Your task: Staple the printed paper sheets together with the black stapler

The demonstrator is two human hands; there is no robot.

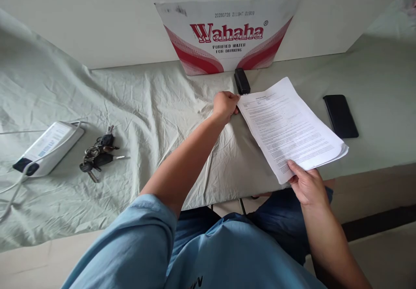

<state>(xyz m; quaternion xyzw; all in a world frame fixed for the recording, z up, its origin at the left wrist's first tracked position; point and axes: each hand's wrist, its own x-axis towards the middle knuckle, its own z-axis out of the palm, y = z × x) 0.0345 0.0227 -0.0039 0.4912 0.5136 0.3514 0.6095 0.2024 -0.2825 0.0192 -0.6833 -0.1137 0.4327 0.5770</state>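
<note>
A stack of printed paper sheets (286,124) is held between my two hands, tilted above the cloth-covered table. My left hand (225,105) pinches the stack's far left corner, fingers closed. At the near edge, my right hand (308,184) grips the sheets with the thumb on top and the fingers underneath. Just beyond the top edge of the paper stands a small black stapler (242,81), close to my left hand. Whether the paper touches the stapler, I cannot tell.
A Wahaha water carton (227,33) stands at the back against a white panel. To the right lies a black phone (340,115). On the left are a bunch of keys (99,152) and a white power bank (48,148) with a cable. The tablecloth (146,120) is wrinkled.
</note>
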